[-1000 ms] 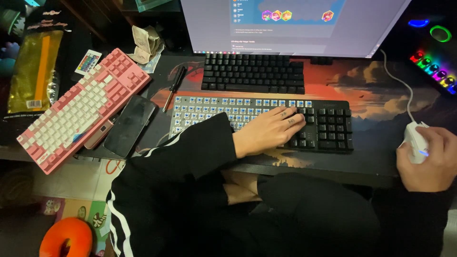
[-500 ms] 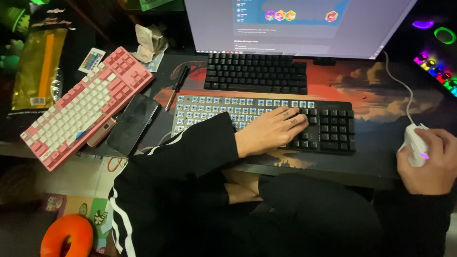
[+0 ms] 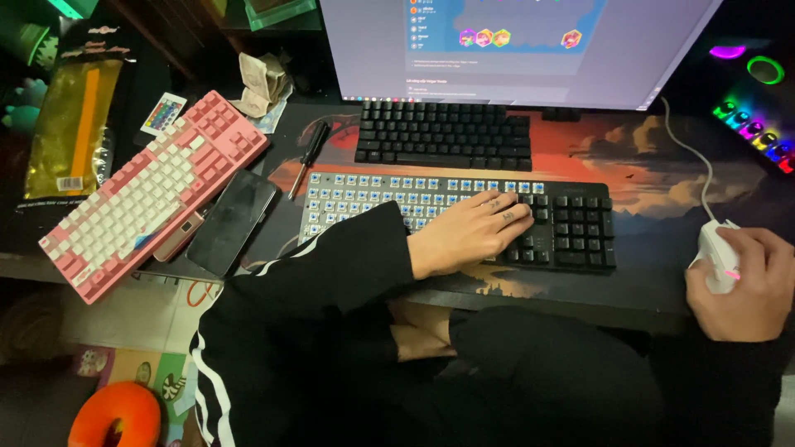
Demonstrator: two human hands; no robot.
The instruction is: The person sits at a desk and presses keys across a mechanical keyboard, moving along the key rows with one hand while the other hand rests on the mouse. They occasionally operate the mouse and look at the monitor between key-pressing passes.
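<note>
We see our left hand (image 3: pixel 468 232) lying flat, gripping nothing, on the half-stripped black keyboard with bare blue switches (image 3: pixel 460 217) at frame centre, while our right hand (image 3: pixel 745 285) cups the white mouse (image 3: pixel 717 255) at lower right

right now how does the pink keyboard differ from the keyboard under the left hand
The pink keyboard has all its pink and white caps; the near keyboard shows bare blue switches across most of it, with black caps only at its right end. The pink keyboard lies slanted at the desk's left edge, untouched; the near keyboard sits square to the monitor under the left hand. Both lie flat.
</note>
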